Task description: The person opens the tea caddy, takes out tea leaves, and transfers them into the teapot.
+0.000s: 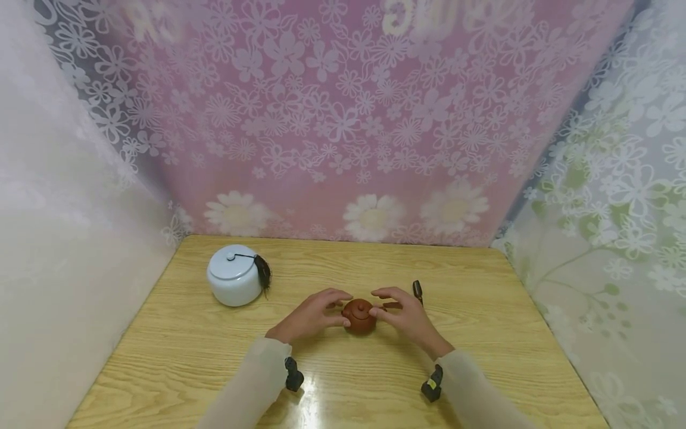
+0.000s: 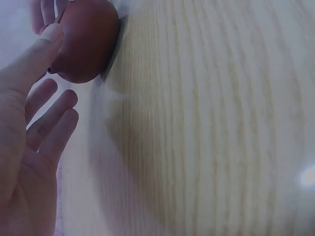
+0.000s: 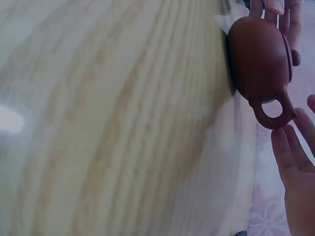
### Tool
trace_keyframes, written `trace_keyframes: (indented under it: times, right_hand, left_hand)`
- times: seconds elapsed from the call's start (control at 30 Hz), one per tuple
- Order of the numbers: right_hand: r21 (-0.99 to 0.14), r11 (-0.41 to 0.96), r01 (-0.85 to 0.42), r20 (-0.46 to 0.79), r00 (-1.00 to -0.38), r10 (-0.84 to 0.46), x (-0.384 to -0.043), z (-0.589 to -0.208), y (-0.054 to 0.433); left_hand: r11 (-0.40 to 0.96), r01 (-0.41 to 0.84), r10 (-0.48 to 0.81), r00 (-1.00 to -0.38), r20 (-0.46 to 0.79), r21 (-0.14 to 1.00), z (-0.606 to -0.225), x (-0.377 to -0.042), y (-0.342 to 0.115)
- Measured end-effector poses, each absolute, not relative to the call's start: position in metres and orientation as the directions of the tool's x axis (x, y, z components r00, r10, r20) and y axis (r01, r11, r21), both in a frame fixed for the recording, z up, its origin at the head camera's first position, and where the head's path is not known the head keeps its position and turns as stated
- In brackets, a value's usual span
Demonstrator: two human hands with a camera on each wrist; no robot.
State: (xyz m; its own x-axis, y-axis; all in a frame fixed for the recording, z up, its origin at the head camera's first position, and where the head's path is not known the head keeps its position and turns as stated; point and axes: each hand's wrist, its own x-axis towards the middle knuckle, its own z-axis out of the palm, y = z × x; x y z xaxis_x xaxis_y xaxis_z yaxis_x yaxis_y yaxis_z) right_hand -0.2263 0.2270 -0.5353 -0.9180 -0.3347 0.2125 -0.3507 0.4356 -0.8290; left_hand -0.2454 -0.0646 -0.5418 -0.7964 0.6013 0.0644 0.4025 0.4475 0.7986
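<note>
A small reddish-brown teapot point(image 1: 360, 322) with a knobbed lid stands upright on the table between both hands. My left hand point(image 1: 313, 316) is at its spout side. In the left wrist view, the thumb point(image 2: 51, 34) lies against or just before the teapot point(image 2: 91, 37), while the other fingers extend loosely below the spout. On the opposite side is my right hand point(image 1: 404, 316), fingers spread near the looped handle point(image 3: 269, 123). In the right wrist view its fingertips point(image 3: 279, 135) reach the handle's outer edge; whether they touch cannot be told.
A pale blue lidded jar point(image 1: 234, 286) with a black tassel point(image 1: 262, 273) stands at the back left. Beyond my right hand lies a slim dark object point(image 1: 417, 290), partly hidden. Floral curtains hang behind and on both sides of the wooden table point(image 1: 177, 369).
</note>
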Motion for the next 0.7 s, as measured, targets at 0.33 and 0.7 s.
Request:
trace_keyframes:
  times: [0.33, 0.7]
  right_hand:
    - [-0.83, 0.442, -0.342, 0.189, -0.916, -0.354, -0.223, -0.543, 0.222]
    - [-0.803, 0.475, -0.36, 0.203, -0.915, -0.35, -0.222, -0.545, 0.219]
  left_hand:
    - [0.442, 0.406, 0.602, -0.796, 0.072, 0.8, -0.543, -0.242, -0.061]
    - [0.435, 0.404, 0.585, -0.806, 0.089, 0.805, -0.55, -0.243, -0.06]
